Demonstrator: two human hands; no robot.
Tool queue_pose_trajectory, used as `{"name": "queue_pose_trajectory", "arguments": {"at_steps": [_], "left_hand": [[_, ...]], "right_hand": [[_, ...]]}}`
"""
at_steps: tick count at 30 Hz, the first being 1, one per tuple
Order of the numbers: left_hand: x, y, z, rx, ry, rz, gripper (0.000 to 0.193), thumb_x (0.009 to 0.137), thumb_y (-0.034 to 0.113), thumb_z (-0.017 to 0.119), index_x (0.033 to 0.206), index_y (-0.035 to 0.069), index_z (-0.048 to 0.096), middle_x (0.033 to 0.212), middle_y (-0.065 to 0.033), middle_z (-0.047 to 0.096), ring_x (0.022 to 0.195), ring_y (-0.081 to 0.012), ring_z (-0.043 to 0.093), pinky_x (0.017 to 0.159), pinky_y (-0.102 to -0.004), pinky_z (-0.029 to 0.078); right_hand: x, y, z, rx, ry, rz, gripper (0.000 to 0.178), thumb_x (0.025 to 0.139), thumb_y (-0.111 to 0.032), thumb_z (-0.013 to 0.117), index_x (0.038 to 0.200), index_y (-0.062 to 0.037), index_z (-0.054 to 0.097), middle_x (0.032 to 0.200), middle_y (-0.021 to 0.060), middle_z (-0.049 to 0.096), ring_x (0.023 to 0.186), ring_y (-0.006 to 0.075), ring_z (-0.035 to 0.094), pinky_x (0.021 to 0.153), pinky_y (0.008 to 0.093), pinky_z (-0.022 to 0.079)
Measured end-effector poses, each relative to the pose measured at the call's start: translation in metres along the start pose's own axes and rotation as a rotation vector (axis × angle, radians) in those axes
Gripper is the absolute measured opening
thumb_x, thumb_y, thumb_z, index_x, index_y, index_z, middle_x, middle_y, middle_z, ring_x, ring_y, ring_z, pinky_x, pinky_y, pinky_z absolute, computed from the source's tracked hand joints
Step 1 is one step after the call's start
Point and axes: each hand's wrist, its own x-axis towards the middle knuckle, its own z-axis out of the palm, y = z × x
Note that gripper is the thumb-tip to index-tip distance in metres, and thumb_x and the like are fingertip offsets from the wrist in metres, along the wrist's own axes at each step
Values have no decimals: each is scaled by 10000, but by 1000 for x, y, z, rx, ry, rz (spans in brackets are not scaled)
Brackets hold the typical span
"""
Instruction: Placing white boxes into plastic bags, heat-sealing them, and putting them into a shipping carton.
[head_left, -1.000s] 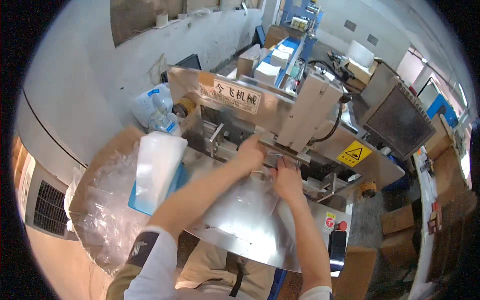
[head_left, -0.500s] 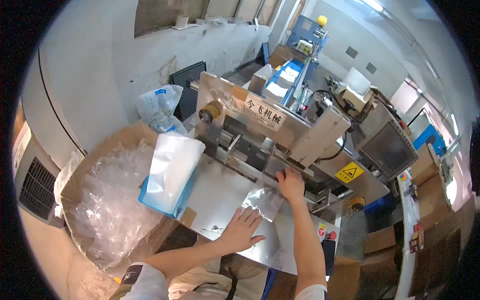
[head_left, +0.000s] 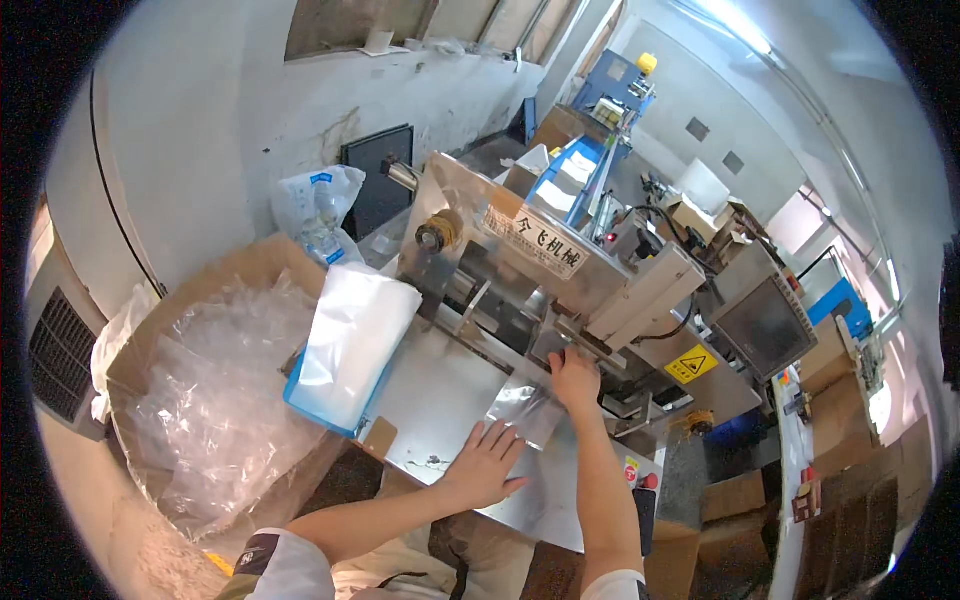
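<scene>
My left hand [head_left: 483, 463] lies flat, fingers spread, on the steel worktable [head_left: 430, 400] of a packing machine [head_left: 560, 270]. It rests at the near corner of a clear plastic bag [head_left: 520, 410] that lies on the table. My right hand [head_left: 575, 378] reaches to the far end of that bag, right under the machine's sealing bar, and pinches the bag's edge there. A stack of clear bags [head_left: 350, 340] on a blue tray sits at the table's left side, apart from both hands.
A large cardboard box [head_left: 200, 400] full of crumpled clear plastic stands left of the table. A control panel with a screen [head_left: 765, 325] hangs at the right. Cardboard boxes [head_left: 740, 500] sit on the floor at the right. A grey wall runs behind the machine.
My left hand left the sealing bar and came back down flat onto the table near me. My right hand stayed at the bar. The view shifted up and to the right.
</scene>
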Motion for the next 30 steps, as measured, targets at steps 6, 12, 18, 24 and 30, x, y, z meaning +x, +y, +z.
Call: {"name": "queue_pose_trajectory", "arguments": {"at_steps": [6,12,18,24,30], "left_hand": [[-1,0,-10,-9,-17,-6,699,945,524,562,1409,9,477,1456,-227,462,1413,-423,353,1153,-605,248],[-1,7,-16,-10,114,-11,677,906,473,618,1385,14,484,1389,-193,502,1357,-369,407,1128,-576,270],[-13,4,-4,-36,60,65,653,935,520,580,1366,31,524,1378,-176,545,1383,-363,416,1133,-613,263],[-56,-1,-23,-204,100,-27,509,920,373,655,1289,31,578,1350,-181,556,1357,-382,444,1141,-561,305],[-84,12,-48,-253,158,-117,461,866,230,730,1229,-19,593,1343,-230,558,1320,-431,480,1097,-532,394]], "right_hand": [[5,-5,-8,-19,-9,-21,453,984,-390,533,1231,-17,596,1110,219,682,1024,418,652,882,542,511],[12,2,-21,-33,22,-18,449,990,-369,532,1258,-14,592,1222,251,636,1086,433,632,932,541,490],[-11,4,-51,54,-63,6,492,1011,-408,482,1224,10,627,1169,247,667,1086,422,632,943,523,491],[-158,-32,-135,815,-34,211,349,993,-192,573,1262,24,623,1141,229,693,1097,346,667,963,407,501],[-275,-48,-157,1119,-202,446,265,995,-72,576,1227,36,644,1115,131,702,1009,166,677,883,285,518]]}}
